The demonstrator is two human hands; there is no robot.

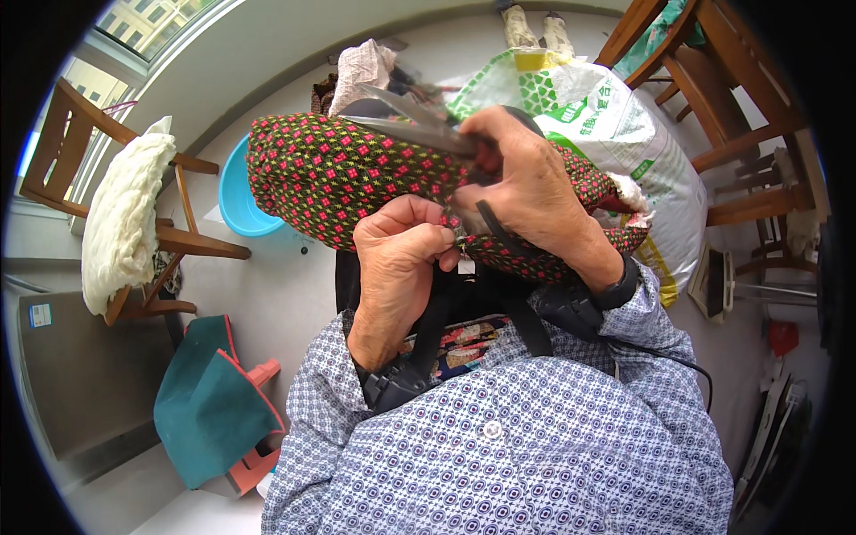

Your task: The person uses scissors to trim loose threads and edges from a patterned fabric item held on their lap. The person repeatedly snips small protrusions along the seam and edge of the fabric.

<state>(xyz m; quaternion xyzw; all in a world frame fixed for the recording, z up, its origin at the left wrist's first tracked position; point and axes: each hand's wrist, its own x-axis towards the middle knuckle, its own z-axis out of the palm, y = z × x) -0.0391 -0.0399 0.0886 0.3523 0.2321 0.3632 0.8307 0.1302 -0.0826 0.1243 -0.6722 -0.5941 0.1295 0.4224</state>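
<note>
Across my lap lies a padded cloth piece (321,167), dark with red diamonds and yellow-green motifs. It looks like a stuffed sleeve or leg, but its exact kind is unclear. My left hand (401,261) pinches an edge of the cloth near its middle. In my right hand (535,180) is a pair of scissors (408,130), blurred, with its blades parted and pointing left above the cloth. My right fingers cover most of the handles. White wadding (628,192) shows at the open right end of the piece.
At left, white batting (124,214) rests on a wooden chair (194,246) beside a blue basin (231,194). A green cloth (214,401) drapes over a red stool (257,471). A large white woven sack (642,134) stands at right near another wooden chair (709,87).
</note>
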